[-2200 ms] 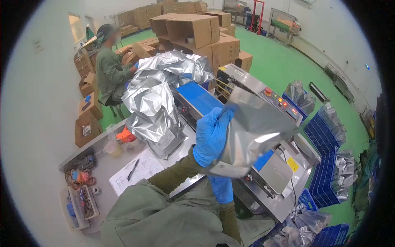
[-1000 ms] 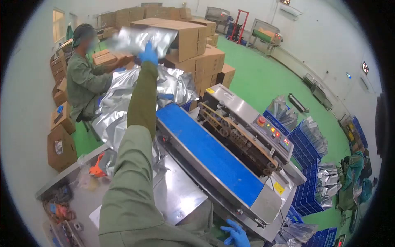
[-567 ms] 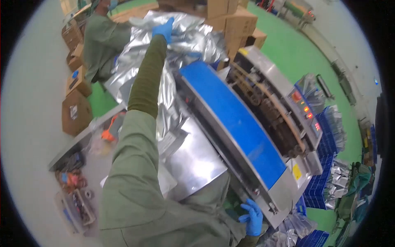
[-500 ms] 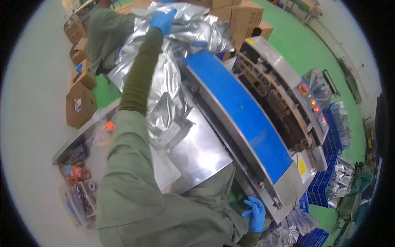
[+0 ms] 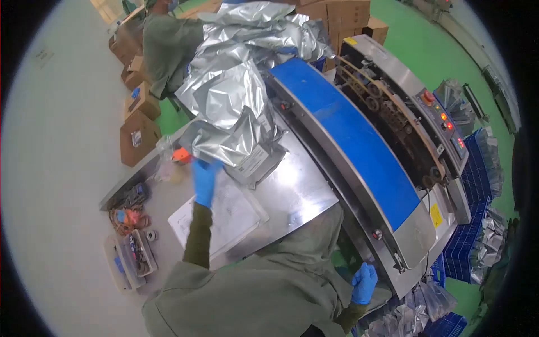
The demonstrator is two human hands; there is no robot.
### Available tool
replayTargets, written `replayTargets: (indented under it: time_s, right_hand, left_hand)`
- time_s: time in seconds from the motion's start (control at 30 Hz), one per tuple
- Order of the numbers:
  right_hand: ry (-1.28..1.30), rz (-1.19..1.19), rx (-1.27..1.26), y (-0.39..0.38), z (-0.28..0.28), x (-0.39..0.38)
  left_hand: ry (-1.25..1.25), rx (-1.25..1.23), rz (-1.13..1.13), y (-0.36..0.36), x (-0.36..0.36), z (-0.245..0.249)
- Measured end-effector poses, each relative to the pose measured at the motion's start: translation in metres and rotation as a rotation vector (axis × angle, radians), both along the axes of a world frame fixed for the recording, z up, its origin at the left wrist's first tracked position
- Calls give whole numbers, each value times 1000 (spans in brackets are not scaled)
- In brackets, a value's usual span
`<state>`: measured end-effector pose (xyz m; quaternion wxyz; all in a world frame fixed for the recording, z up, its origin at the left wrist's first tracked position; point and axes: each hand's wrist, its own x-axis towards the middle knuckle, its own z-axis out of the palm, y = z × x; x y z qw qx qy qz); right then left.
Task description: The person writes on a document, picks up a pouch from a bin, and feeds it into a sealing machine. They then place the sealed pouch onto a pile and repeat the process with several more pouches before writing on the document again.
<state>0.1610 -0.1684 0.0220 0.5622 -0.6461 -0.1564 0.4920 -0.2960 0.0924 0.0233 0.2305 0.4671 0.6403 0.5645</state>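
Observation:
My left hand (image 5: pixel 205 181), in a blue glove, is over the steel table beside the lower end of a pile of silver foil bags (image 5: pixel 230 92). Motion smears its fingers, so any grip is unclear. Below it lie white paper sheets (image 5: pixel 216 216). My right hand (image 5: pixel 364 282), also gloved in blue, is low beside the near end of the sealing machine with the blue belt (image 5: pixel 348 140). Its fingers look curled together, and whatever they may hold is too small to make out.
A co-worker (image 5: pixel 168 48) stands at the far left of the pile. Cardboard boxes (image 5: pixel 137 137) stand behind the table. Plastic trays of small items (image 5: pixel 130 258) lie at the left. Blue crates (image 5: pixel 469 236) with silver bags stand right of the machine.
My left hand has come back from the far top of the bag pile to its near end, uncovering the papers. The fingers of my right hand have drawn in. The view has shifted.

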Motion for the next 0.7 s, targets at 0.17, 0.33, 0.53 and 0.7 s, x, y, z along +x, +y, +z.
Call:
replayTargets:
  time_s: [0.17, 0.33, 0.53, 0.7]
  right_hand:
    - [-25, -4, 7, -10, 0, 7]
    - [-68, -60, 19, -15, -4, 15]
    - [-65, 52, -62, -16, -1, 1]
    - [-114, 117, -124, 9, 29, -21]
  left_hand:
    - [-342, 76, -174, 8, 59, -59]
    - [-343, 135, -53, 25, 84, -12]
    - [-567, 455, -155, 71, 105, 123]
    - [-823, 776, -331, 213, 105, 303]
